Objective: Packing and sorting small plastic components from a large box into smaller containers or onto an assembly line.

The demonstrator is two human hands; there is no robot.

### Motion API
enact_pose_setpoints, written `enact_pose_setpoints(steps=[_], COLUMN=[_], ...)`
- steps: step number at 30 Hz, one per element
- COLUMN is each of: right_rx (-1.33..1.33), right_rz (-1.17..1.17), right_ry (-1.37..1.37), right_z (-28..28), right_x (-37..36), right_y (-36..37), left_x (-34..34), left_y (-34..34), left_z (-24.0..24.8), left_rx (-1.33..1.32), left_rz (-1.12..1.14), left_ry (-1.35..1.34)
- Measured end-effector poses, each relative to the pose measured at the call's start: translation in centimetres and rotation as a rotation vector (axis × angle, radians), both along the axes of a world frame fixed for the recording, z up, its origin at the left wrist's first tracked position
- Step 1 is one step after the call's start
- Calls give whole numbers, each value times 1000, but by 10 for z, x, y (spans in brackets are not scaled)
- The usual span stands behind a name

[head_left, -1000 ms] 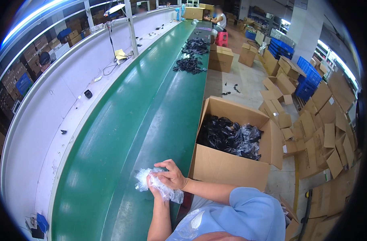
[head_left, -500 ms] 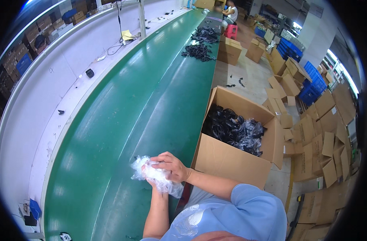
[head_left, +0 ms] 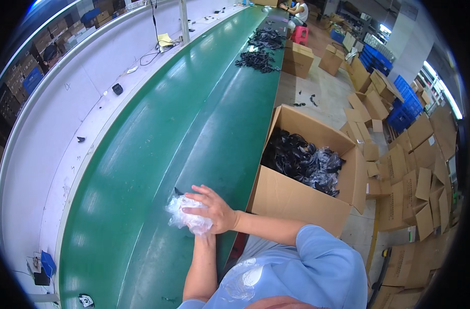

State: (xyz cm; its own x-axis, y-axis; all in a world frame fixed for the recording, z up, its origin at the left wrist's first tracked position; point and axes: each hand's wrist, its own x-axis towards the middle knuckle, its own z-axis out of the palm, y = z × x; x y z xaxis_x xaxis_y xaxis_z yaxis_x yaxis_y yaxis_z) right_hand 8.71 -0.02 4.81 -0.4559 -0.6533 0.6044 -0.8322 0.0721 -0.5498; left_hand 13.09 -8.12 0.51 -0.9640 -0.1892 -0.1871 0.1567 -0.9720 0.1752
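Note:
Over the green table, both my hands are on a crumpled bundle of clear plastic bags (head_left: 189, 215). My left hand (head_left: 203, 239) holds it from beneath; its fingers are hidden by the plastic, and only the heel and wrist show. Across the top lies my right hand (head_left: 218, 208), its fingers bent and somewhat spread, gripping the plastic from the right side. A small black pointed tip (head_left: 178, 191) shows at the bundle's far edge; whether it is inside the plastic is unclear.
To the right stands an open carton (head_left: 302, 198) holding black curved parts (head_left: 289, 154), some in clear bags. Black parts (head_left: 258, 61) lie in heaps far along the green table (head_left: 142, 170). Flattened cartons (head_left: 399, 201) and blue crates (head_left: 404, 105) line the right. A person sits far off.
My right hand has shifted over the bundle and its fingers have spread more. The plastic is more bunched together, and a black tip now shows beyond it. The view has shifted slightly.

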Motion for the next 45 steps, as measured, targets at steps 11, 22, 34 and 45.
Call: enact_pose_setpoints(steps=[11,22,34,45], right_rx=[84,-831,-650,-465], right_rz=[-254,-31,479,549], right_ry=[240,-1209,-1546,-1663], right_z=[3,-46,-56,-94], right_x=[-51,14,-8,4], right_y=[-2,25,18,35], left_x=[-19,-42,-31,-10], left_y=[1,30,-5,-10], left_z=[7,-20,-4,8], left_rx=[-129,-364,-1990,-2136], left_rz=[87,29,660,652], left_ry=[-99,46,-31,-140])
